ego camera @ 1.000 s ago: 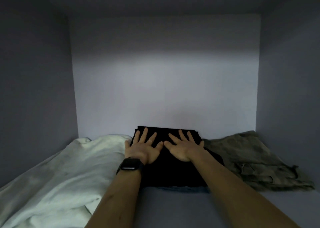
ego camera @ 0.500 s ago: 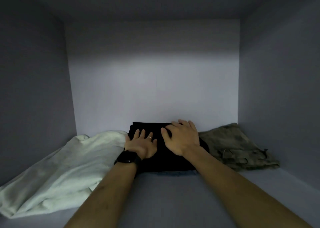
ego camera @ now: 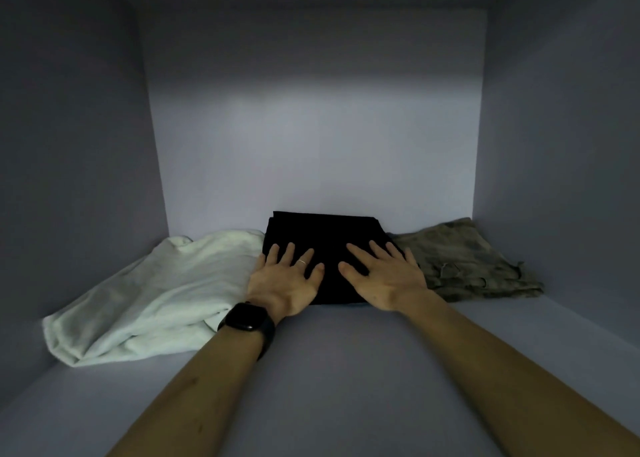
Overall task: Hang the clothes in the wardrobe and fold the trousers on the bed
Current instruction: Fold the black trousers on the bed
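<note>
I see folded black fabric trousers (ego camera: 325,234): compact rectangular stack, lying flat at back middle of grey wardrobe shelf (ego camera: 346,370), rear edge close to back wall. My left hand (ego camera: 285,281) and right hand (ego camera: 384,276) rest flat on top, fingers spread. Crumpled white cloth garment (ego camera: 166,293) touches stack's left side and sprawls toward front left. Rumpled olive camouflage garment (ego camera: 457,259) lies just beside stack's right side, low heap in back right corner.

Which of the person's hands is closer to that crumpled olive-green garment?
The right hand, flat on the folded black garment with its outer edge beside the olive-green garment. The left hand lies flat farther away, on the black garment's opposite side.
</note>
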Demonstrator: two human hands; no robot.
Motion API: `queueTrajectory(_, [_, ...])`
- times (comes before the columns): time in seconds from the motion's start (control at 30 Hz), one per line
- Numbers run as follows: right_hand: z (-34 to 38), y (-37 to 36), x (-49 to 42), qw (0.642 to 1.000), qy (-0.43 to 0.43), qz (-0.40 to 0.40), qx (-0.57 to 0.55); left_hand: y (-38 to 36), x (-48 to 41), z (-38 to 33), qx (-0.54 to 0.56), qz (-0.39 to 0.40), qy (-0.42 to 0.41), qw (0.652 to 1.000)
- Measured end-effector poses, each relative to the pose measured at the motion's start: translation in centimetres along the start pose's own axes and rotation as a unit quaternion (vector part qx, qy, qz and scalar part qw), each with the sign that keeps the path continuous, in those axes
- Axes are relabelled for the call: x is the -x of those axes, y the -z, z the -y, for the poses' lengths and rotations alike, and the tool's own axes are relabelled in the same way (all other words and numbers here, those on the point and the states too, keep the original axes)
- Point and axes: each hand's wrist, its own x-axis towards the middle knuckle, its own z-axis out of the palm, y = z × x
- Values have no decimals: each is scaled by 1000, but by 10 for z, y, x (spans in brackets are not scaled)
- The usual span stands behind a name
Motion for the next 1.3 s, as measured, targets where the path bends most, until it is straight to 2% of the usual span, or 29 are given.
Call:
queueTrajectory(0.2, [13,-1,6,999,-34,-10,27,-9,-9,2,-29,-17,6,999])
queueTrajectory(0.3, [20,8,11,996,-75,-20,36,-1,-10,-2,-9,-51,-6,999])
queueTrajectory(0.4, [27,11,30,996,-81,-6,32,2,12,-7,12,-76,-18,997])
queueTrajectory(0.53, [33,39,72,999,-2,-30,-27,19,69,-16,-1,-124,-31,992])
queueTrajectory(0.6, [37,46,100,994,50,-69,-67,25,103,-18,1,-146,-20,989])
queueTrajectory(0.73, [41,29,176,956,158,-193,-151,24,186,-17,27,-168,40,985])
queueTrajectory(0.83, [40,8,230,901,216,-288,-243,11,254,-16,69,-222,85,969])
queueTrajectory(0.9, [45,-15,268,870,246,-314,-290,-8,310,-14,78,-260,126,954])
queueTrajectory(0.97, [56,-40,304,850,281,-292,-337,-33,366,-8,75,-272,170,944])
queueTrajectory(1.03, [71,-68,337,832,323,-240,-382,-60,420,-1,77,-237,232,940])
queueTrajectory(1.17, [117,-125,413,816,397,-53,-417,-115,543,18,65,-138,375,914])
queueTrajectory(1.3, [155,-176,493,781,469,103,-400,-155,663,19,69,-82,493,864])
